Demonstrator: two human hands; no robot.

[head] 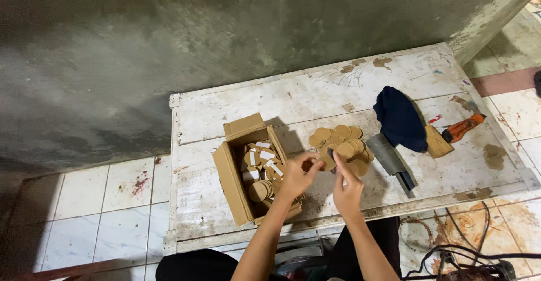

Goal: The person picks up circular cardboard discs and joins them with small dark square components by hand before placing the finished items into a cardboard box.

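Two hands pinch one tan disc over a worn white table.

The left hand and right hand meet above the table's near middle, fingers closed narrow on a single round tan disc held between them; something small and dark shows at the right fingertips, too small to tell what. Just past the hands, at about 1 o'clock, lies a loose pile of discs, overlapping flat on the boards. At 9 o'clock from the hands, touching range of the left one, an open cardboard box holds more discs, some bearing white strips. At 2 o'clock lie a grey folded sheet, a dark blue cloth and, further out, an orange-handled tool. The white table is scuffed and paint-stained, set against a grey wall on a tiled floor.
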